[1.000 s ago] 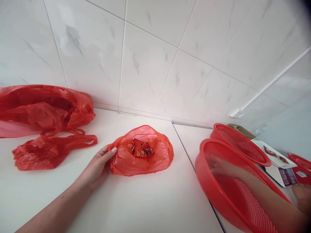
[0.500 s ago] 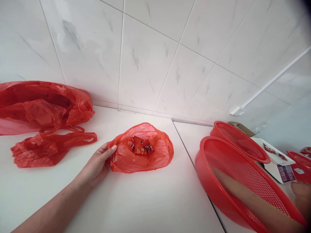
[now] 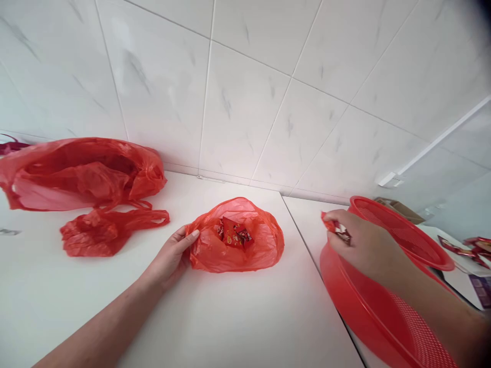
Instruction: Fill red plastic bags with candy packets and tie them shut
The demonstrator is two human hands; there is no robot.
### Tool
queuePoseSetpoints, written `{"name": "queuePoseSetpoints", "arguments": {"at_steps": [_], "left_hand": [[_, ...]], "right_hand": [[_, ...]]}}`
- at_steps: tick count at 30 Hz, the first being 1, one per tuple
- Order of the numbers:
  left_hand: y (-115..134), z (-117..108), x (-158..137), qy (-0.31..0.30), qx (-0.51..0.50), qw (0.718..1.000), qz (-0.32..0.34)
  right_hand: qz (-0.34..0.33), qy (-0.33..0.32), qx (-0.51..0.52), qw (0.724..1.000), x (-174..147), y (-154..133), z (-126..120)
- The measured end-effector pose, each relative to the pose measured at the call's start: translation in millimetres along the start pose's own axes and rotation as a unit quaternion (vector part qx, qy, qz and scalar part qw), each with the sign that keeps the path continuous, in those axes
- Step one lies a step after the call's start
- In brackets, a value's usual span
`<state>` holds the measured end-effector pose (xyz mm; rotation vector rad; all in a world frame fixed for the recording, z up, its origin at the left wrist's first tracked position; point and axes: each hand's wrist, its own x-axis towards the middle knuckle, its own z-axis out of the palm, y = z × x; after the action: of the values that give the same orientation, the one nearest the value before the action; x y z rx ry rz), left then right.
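Note:
My left hand (image 3: 174,255) pinches the left rim of an open red plastic bag (image 3: 264,250), thumb inside and fingers behind. A few small red wrapped packets (image 3: 235,234) with printed wrappers lie in the bag. Over the near red perforated basket (image 3: 353,306), my right hand (image 3: 360,243) is closed on a small red wrapped packet (image 3: 339,231). The right hand is slightly blurred, and its arm hides part of the basket. The packet's contents cannot be seen.
A large red plastic bag (image 3: 80,176) and a smaller crumpled red bag (image 3: 95,235) lie at the left. Behind the near basket stands a second red basket (image 3: 399,232). A cardboard box (image 3: 399,210) is at the right, and a tiled wall (image 3: 245,102) rises behind the white table (image 3: 230,317).
My right hand has risen out of the near basket and moved left, now with a packet in it. My left hand keeps its hold on the bag. The view has shifted slightly.

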<state>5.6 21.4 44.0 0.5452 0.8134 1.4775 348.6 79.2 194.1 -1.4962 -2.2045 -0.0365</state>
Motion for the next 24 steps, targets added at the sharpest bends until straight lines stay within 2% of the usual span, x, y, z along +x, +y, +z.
{"name": "queuePoseSetpoints", "arguments": {"at_steps": [2, 4, 6, 8, 10, 12, 16, 20, 24], "left_hand": [[0, 0, 0, -0.005, 0.000, 1.000, 0.003], [-1, -1, -1, -0.009, -0.001, 1.000, 0.008], [-1, -1, -1, -0.011, -0.005, 1.000, 0.009], [-1, 0, -2, -0.013, -0.011, 1.000, 0.009], [0, 0, -3, -0.011, -0.014, 1.000, 0.011], [0, 0, -3, -0.011, -0.018, 1.000, 0.013], [-1, -1, -2, -0.018, -0.035, 0.999, 0.012], [-3, -2, -1, -0.015, -0.052, 0.999, 0.008], [0, -2, -3, -0.010, -0.032, 0.999, 0.022]], "right_hand": [[-0.139, -0.039, -0.045, 0.988, 2, -35, 9], [-0.251, -0.084, -0.074, 0.961, 4, -66, 27], [-0.317, -0.123, -0.091, 0.936, 10, -89, 50], [-0.342, -0.145, -0.104, 0.922, 20, -102, 72], [-0.337, -0.151, -0.107, 0.923, 33, -109, 87], [-0.305, -0.143, -0.094, 0.937, 45, -111, 90], [-0.211, -0.086, -0.056, 0.972, 52, -112, 73], [-0.113, -0.046, -0.033, 0.992, 35, -107, 65], [-0.064, 0.005, -0.049, 0.997, 6, -88, 89]]}}
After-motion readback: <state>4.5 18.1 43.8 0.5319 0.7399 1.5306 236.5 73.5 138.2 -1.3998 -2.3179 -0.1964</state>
